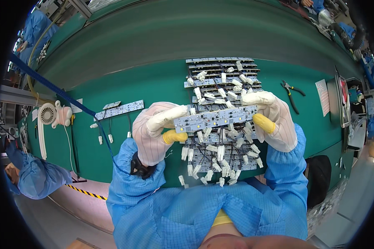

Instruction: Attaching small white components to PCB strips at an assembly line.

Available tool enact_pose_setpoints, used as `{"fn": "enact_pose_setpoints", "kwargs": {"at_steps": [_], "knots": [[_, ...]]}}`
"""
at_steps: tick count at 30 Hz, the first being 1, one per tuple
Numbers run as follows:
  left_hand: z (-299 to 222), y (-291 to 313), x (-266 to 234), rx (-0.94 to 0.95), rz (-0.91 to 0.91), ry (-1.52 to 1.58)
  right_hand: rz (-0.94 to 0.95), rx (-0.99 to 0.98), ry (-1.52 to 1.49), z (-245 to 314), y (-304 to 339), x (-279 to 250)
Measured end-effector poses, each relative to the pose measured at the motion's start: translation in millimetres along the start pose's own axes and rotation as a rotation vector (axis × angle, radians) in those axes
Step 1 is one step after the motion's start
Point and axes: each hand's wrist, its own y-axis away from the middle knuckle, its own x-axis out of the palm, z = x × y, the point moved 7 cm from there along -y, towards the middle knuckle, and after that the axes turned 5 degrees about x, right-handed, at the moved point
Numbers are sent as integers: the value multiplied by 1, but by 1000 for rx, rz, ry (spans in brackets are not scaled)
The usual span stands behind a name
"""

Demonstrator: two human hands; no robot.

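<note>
the left hand (151, 128) has its thumb and fingers closed on the left end of a white circuit board (216, 119); the right hand (278, 120) pinches the right end likewise; the board is held level above stacked boards (214, 82), whose white connectors (220, 152) spread over the near rows; pliers (293, 97), handles apart, lie right of the stack on the green table (153, 89); at far left stands a small fan (48, 114)
</note>
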Motion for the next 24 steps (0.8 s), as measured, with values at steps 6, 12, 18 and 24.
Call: {"fn": "enact_pose_setpoints", "kwargs": {"at_steps": [6,12,18,24], "knots": [[-1,-2,-2,26,2,-40,82,-12,-146,6,4,5],[1,-2,-3,-15,-40,-102,62,-75,-102,2,2,2],[6,0,-3,-27,-84,-113,37,-36,-43,10,3,2],[16,-1,-1,-263,-77,-178,18,-161,157,10,4,1]]}}
